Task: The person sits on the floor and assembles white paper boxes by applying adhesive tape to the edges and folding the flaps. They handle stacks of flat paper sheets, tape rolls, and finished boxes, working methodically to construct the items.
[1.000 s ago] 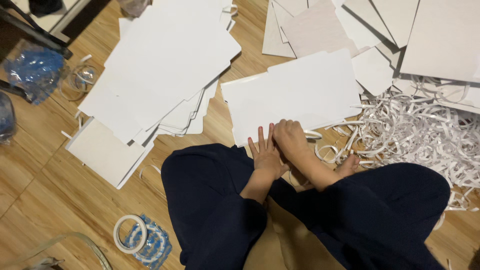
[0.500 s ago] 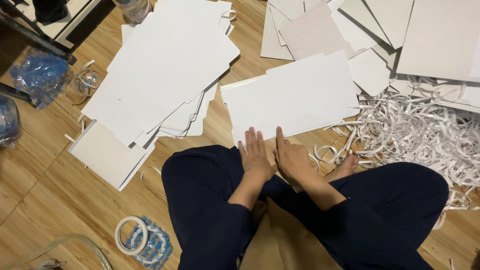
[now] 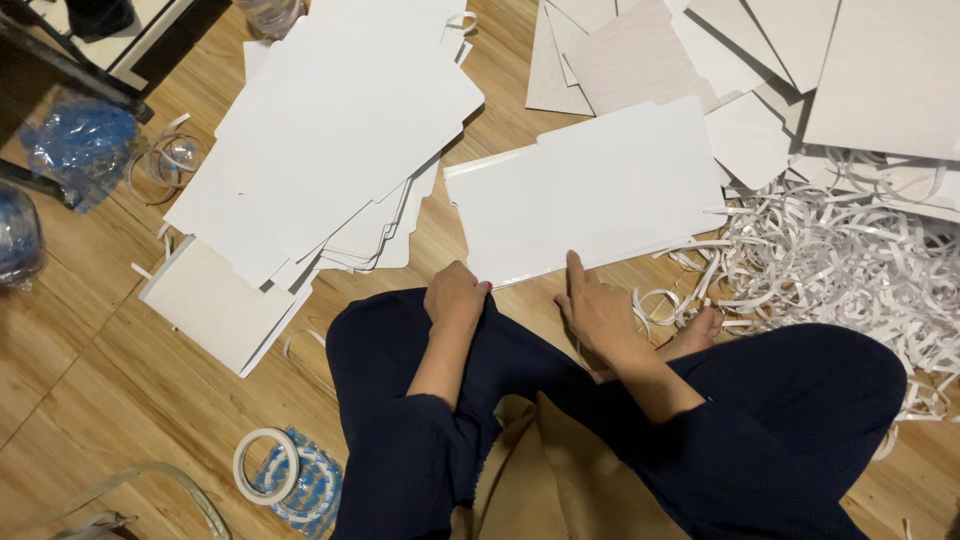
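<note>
A white folded card sheet lies flat on the wooden floor in front of my crossed legs. My left hand is curled at the sheet's near left corner, fingers closed against its edge. My right hand rests on the floor at the near edge, index finger stretched out and pressing along that edge. Neither hand lifts the sheet.
A fanned pile of white card sheets lies to the left, more sheets at the back right. Curled white paper strips heap on the right. Tape rolls sit near my left knee; blue plastic bags far left.
My hands were together at the middle of the sheet's near edge; they have slid apart, the left toward the left corner, the right to the right along the edge.
</note>
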